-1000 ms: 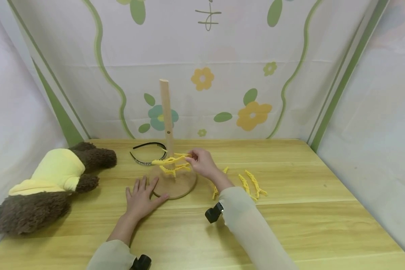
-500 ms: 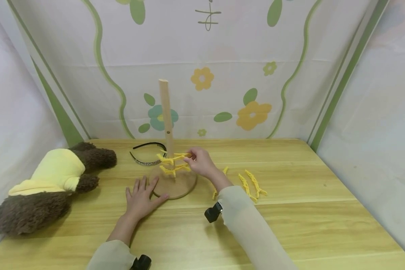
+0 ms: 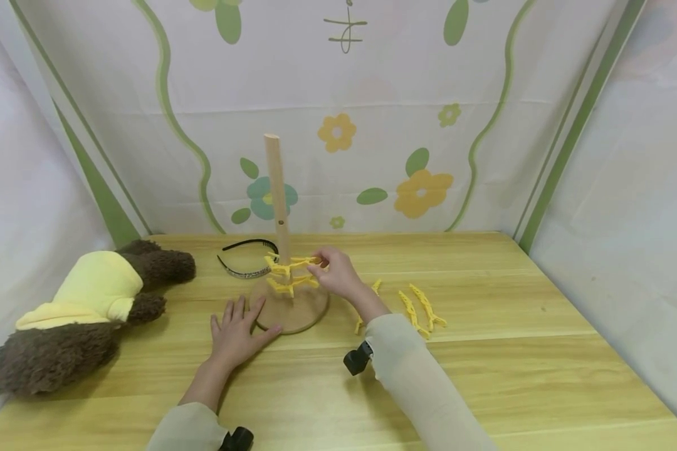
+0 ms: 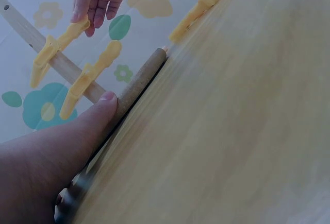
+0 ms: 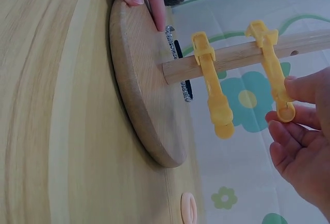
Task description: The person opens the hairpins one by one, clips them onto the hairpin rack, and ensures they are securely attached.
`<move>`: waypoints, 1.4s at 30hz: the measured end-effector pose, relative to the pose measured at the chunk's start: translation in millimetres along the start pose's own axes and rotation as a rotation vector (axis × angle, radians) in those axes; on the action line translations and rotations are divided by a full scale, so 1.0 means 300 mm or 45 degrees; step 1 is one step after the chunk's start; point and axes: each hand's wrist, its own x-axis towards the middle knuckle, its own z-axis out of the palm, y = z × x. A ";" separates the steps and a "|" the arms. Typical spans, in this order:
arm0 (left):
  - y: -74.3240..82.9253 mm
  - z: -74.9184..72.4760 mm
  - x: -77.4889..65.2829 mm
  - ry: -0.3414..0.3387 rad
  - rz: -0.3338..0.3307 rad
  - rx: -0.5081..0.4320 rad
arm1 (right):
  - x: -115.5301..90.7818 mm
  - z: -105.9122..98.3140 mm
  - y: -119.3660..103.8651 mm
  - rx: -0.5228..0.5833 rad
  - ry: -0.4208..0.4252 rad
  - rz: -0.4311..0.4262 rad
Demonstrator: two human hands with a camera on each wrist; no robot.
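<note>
A wooden post [image 3: 278, 188] stands on a round wooden base [image 3: 304, 316]. Two yellow alligator hair clips straddle its lower part, one above the other. The lower clip [image 5: 215, 92] sits on the post with no hand on it. My right hand [image 3: 338, 275] pinches the tail of the upper clip [image 5: 273, 64] between thumb and fingers, and this clip's jaws are around the post. With fingers spread, my left hand [image 3: 234, 335] rests on the base's left front edge and the table. Its thumb [image 4: 106, 100] lies on the base's rim.
Several loose yellow clips [image 3: 427, 305] lie on the table right of the base, partly behind my right forearm. A black headband [image 3: 245, 274] lies behind the post. At the left is a brown plush toy [image 3: 90, 294] in yellow clothing. A pale pink loop [image 5: 189, 208] shows near the base.
The upper clip's free end has drawn in from the left toward the post and now sits closely around it. My left hand has stayed on the base.
</note>
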 end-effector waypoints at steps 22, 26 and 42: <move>-0.011 -0.002 -0.001 0.014 0.014 -0.011 | -0.135 -0.218 0.080 0.040 0.146 -0.024; -0.012 0.002 -0.003 0.019 0.016 -0.006 | -0.199 -0.272 0.139 0.014 0.159 -0.014; -0.006 0.006 0.000 0.023 0.030 0.001 | -0.440 -0.419 0.326 0.006 0.122 0.154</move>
